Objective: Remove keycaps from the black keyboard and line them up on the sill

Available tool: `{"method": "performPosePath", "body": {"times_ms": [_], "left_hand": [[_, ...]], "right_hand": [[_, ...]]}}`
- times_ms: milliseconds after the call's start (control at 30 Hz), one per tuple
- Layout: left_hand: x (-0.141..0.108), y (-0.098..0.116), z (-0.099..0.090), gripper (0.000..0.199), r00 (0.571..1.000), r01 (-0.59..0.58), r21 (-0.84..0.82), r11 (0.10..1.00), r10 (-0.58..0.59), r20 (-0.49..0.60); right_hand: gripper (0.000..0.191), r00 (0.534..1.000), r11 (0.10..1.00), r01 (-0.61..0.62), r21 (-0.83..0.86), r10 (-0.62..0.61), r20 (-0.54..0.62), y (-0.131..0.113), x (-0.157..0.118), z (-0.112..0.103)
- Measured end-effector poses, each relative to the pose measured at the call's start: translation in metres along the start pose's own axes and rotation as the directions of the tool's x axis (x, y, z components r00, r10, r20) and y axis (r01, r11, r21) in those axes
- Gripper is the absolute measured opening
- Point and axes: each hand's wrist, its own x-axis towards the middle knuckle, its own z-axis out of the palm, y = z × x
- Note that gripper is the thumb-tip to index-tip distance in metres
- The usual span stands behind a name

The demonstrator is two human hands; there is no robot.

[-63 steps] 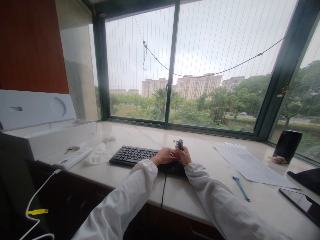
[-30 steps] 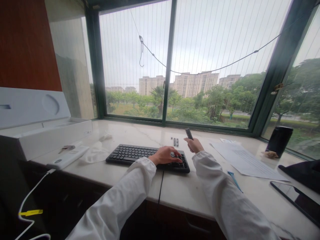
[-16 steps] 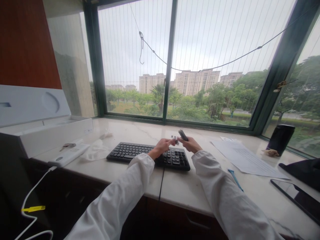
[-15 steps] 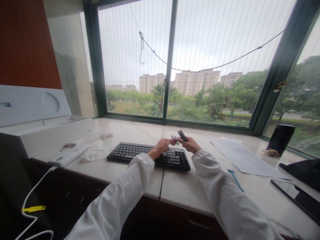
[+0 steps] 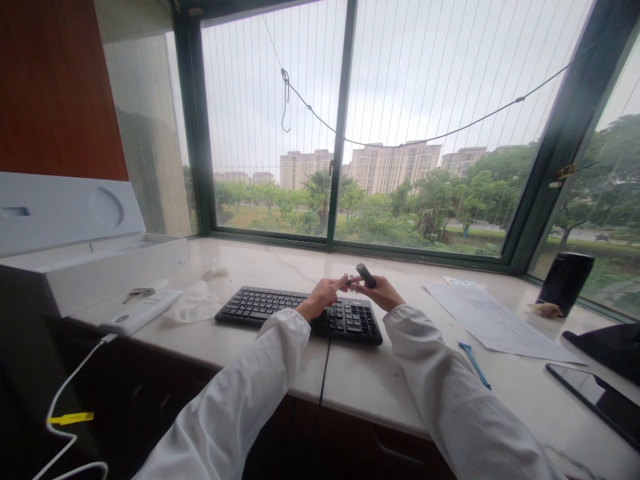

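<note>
My right hand point(image 5: 381, 292) is closed around a short dark cylindrical brush point(image 5: 365, 275), its paler end tilted up and to the left. My left hand point(image 5: 323, 297) is closed, with its fingertips meeting the right hand's fingers. A small dark piece shows between the fingertips, too small to name. Both hands are above the right part of a black keyboard point(image 5: 270, 307), whose number pad shows between the wrists. Several small keycap-like pieces seen earlier behind the hands are now mostly hidden by the fingers.
Printed paper point(image 5: 495, 320) and a blue strip-like tool point(image 5: 475, 365) lie at right, near a phone point(image 5: 595, 403) and a black cylinder point(image 5: 566, 283). At left are an open white box point(image 5: 115, 267), a white power bank point(image 5: 143, 312) with a cable, and crumpled clear plastic point(image 5: 193, 307).
The brush has turned slightly, so its end faces more toward me. My left fingertips have shifted a little against the right hand's fingers. The view has moved slightly.
</note>
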Motion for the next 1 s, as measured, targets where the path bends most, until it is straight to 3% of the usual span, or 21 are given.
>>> {"method": "performPosePath", "body": {"times_ms": [433,767,900,1000], "left_hand": [[-0.001,-0.003,-0.003,0.072,0.996,0.051,0.064,0.997,-0.046,-0.081],[-0.006,0.004,0.002,0.057,0.997,0.028,-0.039,0.999,-0.031,-0.075],[-0.004,0.001,0.003,0.052,0.999,-0.029,-0.035,0.999,0.027,-0.043],[-0.002,0.000,0.002,0.048,0.989,-0.139,0.043,0.989,0.140,-0.036]], "right_hand": [[0.050,0.999,0.985,0.050,-0.167,-0.048,0.018,-0.001,-0.001,0.007],[0.044,0.990,0.960,0.052,-0.274,-0.086,-0.116,0.006,0.000,0.015],[0.043,0.981,0.959,0.032,-0.281,-0.084,-0.175,0.005,-0.001,0.019],[0.042,0.976,0.963,0.033,-0.268,-0.089,-0.197,0.004,-0.001,0.019]]}}
